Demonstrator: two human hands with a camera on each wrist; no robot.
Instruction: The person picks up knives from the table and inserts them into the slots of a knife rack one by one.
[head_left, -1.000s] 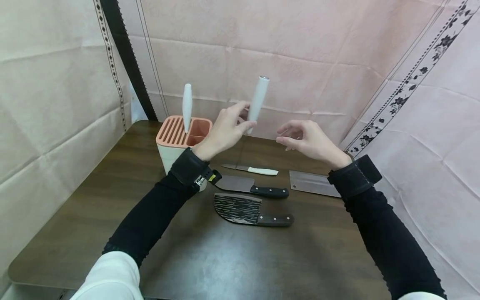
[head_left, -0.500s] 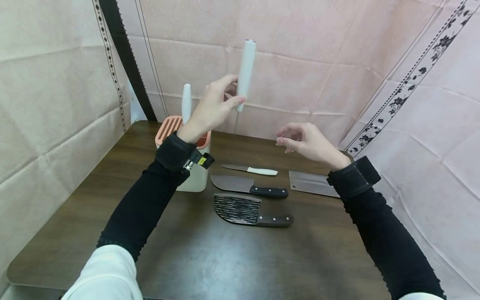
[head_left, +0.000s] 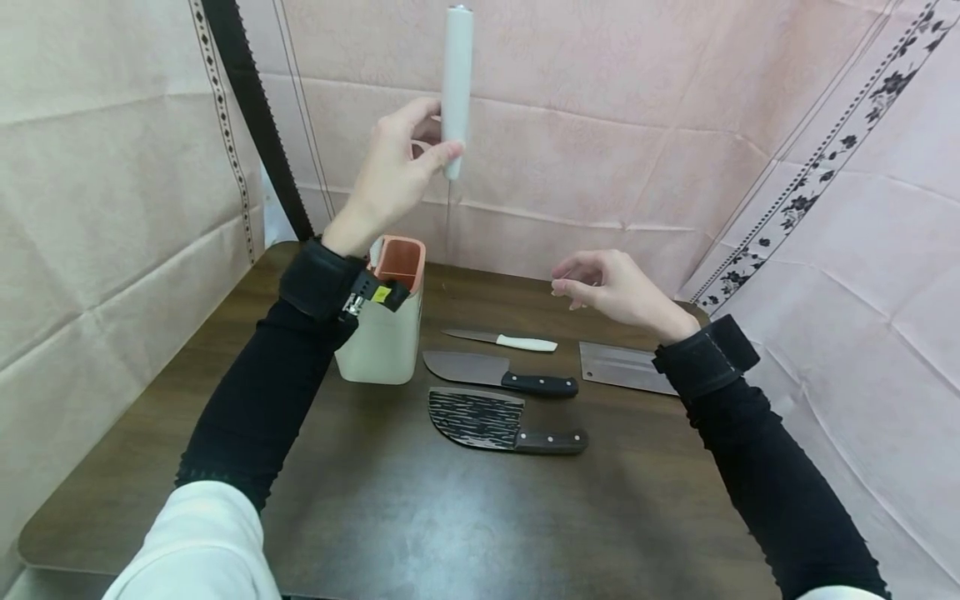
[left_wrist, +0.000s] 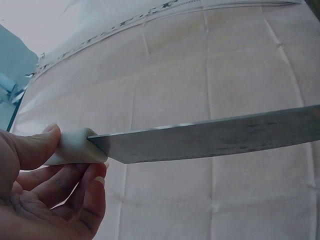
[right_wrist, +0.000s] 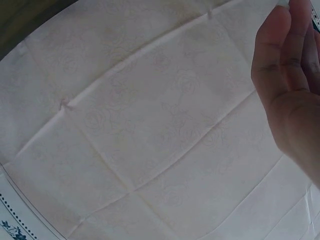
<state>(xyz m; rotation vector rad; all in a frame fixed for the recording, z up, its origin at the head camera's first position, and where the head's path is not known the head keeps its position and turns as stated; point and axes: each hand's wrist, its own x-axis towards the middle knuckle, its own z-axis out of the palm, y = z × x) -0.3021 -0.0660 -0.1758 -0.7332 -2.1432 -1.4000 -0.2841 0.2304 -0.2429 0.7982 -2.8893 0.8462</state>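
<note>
High above the far side of the table, my left hand (head_left: 397, 167) pinches the lower part of the white handle of a kitchen knife (head_left: 457, 92). Its handle points up and its thin blade hangs down, edge-on in the head view. The left wrist view shows the broad grey blade (left_wrist: 215, 142) and the thumb pressed against the handle. My right hand (head_left: 611, 287) hovers over the table's back right with loosely bent fingers and nothing in its grasp. Below and left of the held knife stands a pale knife block (head_left: 382, 342) with an orange top, partly hidden by the left wrist.
On the table (head_left: 450, 517) lie a small white-handled knife (head_left: 525, 342), a black-handled knife (head_left: 536, 383) and a cleaver with a black-streaked blade (head_left: 476, 418). A broad plain blade (head_left: 626, 367) lies to the right, its other end behind the right wrist. Cloth walls (head_left: 585, 125) enclose the table.
My left hand has lifted the knife up and to the left, and its wrist now covers much of the block's top. My right hand has stayed nearly still.
</note>
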